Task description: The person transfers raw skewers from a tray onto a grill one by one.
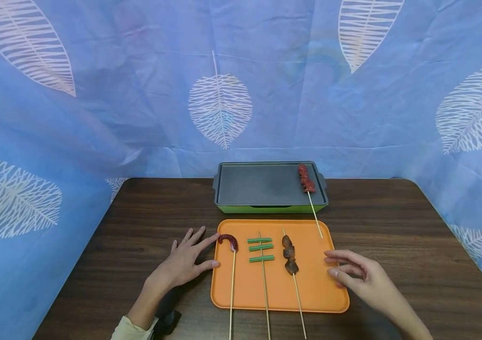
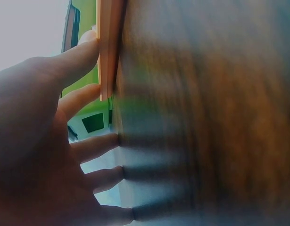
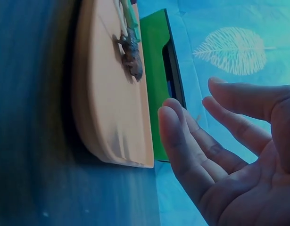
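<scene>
My left hand (image 1: 181, 265) lies with spread fingers at the left side of an orange tray (image 1: 241, 293); its thumb and index finger touch the tray's edge, as the left wrist view also shows. My right hand (image 1: 361, 278) hovers by the tray's right edge, fingers loosely bent and holding nothing. On the tray lie a skewer with a dark red tentacle (image 1: 230, 242), one with green bean pieces (image 1: 261, 247) and one with brown meat-like chunks (image 1: 289, 255). A skewer of red meat pieces (image 1: 306, 178) rests on the grill (image 1: 257, 184), its stick reaching over the tray.
The grill has a dark grey top and a green base and stands behind the tray. Both sit on a dark wooden table (image 1: 393, 222). A blue cloth (image 1: 283, 108) with white leaf prints hangs behind. Skewer sticks overhang the tray's front edge.
</scene>
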A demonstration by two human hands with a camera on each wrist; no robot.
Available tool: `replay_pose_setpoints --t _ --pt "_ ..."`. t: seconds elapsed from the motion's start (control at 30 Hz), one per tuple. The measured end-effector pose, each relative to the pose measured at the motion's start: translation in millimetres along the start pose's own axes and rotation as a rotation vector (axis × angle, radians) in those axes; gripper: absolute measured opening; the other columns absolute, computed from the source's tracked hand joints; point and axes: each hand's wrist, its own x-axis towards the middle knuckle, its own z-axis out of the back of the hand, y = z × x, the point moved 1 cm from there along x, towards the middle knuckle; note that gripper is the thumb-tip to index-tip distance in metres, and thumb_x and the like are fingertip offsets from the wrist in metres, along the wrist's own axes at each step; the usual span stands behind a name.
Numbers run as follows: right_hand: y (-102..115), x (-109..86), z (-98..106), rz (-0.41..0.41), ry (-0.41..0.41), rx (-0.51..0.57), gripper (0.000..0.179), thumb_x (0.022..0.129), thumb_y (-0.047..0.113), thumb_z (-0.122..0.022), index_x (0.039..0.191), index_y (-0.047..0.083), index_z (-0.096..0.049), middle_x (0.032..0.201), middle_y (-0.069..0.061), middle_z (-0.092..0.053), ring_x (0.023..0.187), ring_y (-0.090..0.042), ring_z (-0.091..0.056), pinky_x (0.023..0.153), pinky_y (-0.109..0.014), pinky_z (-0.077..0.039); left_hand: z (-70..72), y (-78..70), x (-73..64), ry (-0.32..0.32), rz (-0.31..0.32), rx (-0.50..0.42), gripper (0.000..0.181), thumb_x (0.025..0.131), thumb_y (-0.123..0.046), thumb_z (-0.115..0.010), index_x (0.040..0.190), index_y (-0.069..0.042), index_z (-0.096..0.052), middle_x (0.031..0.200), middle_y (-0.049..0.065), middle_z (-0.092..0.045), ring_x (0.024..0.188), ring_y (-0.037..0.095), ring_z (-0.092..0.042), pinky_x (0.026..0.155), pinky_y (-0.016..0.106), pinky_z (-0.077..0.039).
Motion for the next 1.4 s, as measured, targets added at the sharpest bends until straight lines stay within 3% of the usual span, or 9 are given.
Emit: replay_pose_setpoints --t 0.37,0.67,1.1,1.4 --pt "-8 -2.0 -14 0.022 0.074 0.094 0.04 0.101 0.0 -0.062 0.139 -0.01 -0.053 0.121 -0.009 -0.069 0.098 -0.018 -0.074 0.069 -0.043 -0.062 -0.3 1.5 0.9 0.006 -0.004 0.003 0.07 0.097 -0.057 -0.063 0.159 -0.03 -0.042 0.168 0.017 -0.024 0.153 0.048 -0.012 0.106 0.084 -0.012" --pt "-7 0.6 -24 -0.036 0.193 0.185 0.043 0.103 0.003 -0.06 0.141 -0.014 -0.048 0.123 -0.038 -0.059 0.102 -0.02 -0.073 0.071 -0.045 -0.062 -0.1 1.5 1.7 0.004 0.007 0.0 0.071 0.097 -0.056 -0.065 0.159 -0.031 -0.042 0.168 0.017 -0.023 0.154 0.047 -0.012 0.107 0.084 -0.011" --pt "-5 -2.2 -41 -0.124 0.221 0.11 0.042 0.1 0.01 -0.067 0.136 -0.009 -0.056 0.113 -0.027 -0.065 0.089 -0.018 -0.074 0.067 -0.038 -0.062 -0.2 1.0 -0.6 0.005 0.002 -0.002 0.071 0.097 -0.056 -0.065 0.159 -0.031 -0.041 0.168 0.017 -0.024 0.153 0.048 -0.012 0.106 0.084 -0.012" --pt "-4 0.4 -54 -0.106 0.222 0.072 0.035 0.099 0.007 -0.068 0.131 -0.005 -0.063 0.109 -0.018 -0.069 0.088 -0.018 -0.072 0.065 -0.034 -0.061 1.1 0.0 -0.4 0.003 -0.007 -0.008 0.071 0.097 -0.056 -0.064 0.159 -0.029 -0.042 0.167 0.018 -0.024 0.153 0.049 -0.013 0.106 0.084 -0.011"
